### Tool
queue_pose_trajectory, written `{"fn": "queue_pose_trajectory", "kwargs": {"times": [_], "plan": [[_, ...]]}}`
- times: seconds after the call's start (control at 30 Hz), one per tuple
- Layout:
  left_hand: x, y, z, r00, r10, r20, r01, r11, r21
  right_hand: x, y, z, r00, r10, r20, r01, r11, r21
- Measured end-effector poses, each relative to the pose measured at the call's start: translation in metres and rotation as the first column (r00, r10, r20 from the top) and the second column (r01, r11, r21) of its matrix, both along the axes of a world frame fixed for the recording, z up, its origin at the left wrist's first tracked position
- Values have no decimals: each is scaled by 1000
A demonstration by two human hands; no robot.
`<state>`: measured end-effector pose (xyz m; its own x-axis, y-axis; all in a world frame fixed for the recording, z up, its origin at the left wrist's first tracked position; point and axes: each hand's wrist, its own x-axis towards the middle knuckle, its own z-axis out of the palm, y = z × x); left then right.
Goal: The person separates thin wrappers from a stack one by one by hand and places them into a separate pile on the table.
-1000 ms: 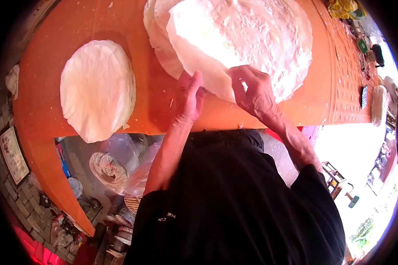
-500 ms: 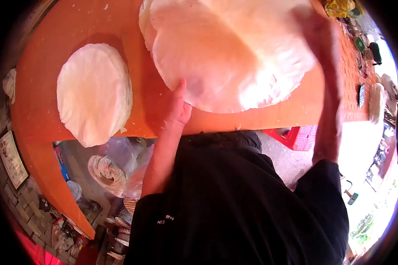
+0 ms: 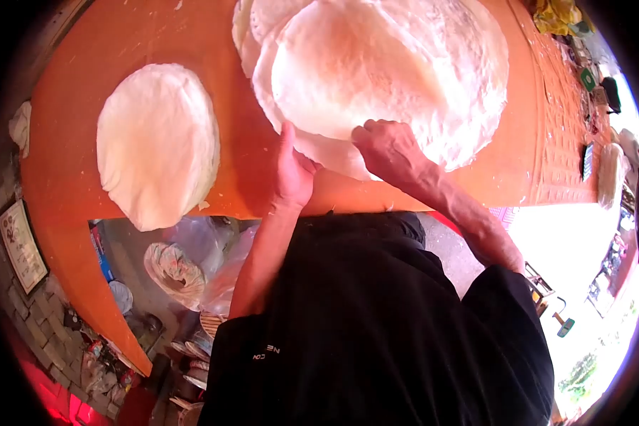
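Top sheet: thin and pale, the top sheet lies on the large pile in front of the person; its near edge is at the two hands.
Large pile: broad, roughly round sheets, unevenly overlapped, with layers showing past the top sheet on the left and right. Far side runs out of view.
Left hand: the left hand is at the near left edge of the top sheet. Thumb points up, spread away from the fingers – whether the sheet's edge lies between them cannot be determined.
Right hand: the right hand is over the near part of the top sheet, knuckles up, fingers curled in. Fingertips hidden – cannot tell whether sheet is pinched in them.
Small stack: the small stack of pale oval sheets sits to the left, well apart from the large pile. Near end reaches the edge of the table.
Table: orange surface, pale specks scattered on it; a raised grid pattern shows toward the right end.
Right end: yellow bag at the far corner; a small green item and a black item nearer.
Below table: clear plastic and a patterned cloth bundle.
Far left: a framed panel beside grey bricks.
Clothing: black shirt, white lettering at the left sleeve.
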<state>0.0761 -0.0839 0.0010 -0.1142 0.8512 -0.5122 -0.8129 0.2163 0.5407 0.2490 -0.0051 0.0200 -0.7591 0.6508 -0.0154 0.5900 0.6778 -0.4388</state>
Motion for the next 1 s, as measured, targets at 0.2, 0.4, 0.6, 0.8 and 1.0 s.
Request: {"fn": "queue_pose_trajectory", "kwargs": {"times": [0.2, 0.4, 0.6, 0.8, 1.0], "plan": [[2, -5, -5, 1000, 14, -24, -14, 1000, -27, -19, -8, 8, 996, 38, -77, -34, 998, 58], [4, -5, -17, 999, 6, -51, -15, 984, -177, -22, -17, -4, 984, 13, -177, -8, 999, 32], [-4, 6, -6, 996, 34, 88, -30, 999, -44, -31, -24, 20, 964, 59, -260, -40, 996, 79], [-11, 25, -6, 991, -61, 115, 57, 997, 43, 4, 63, 24, 967, 43, 250, -58, 997, 52], [-32, 52, -28, 950, -74, -304, 32, 990, -139, 58, 171, 146, 793, -498, -351, -8, 568, -823]]}}
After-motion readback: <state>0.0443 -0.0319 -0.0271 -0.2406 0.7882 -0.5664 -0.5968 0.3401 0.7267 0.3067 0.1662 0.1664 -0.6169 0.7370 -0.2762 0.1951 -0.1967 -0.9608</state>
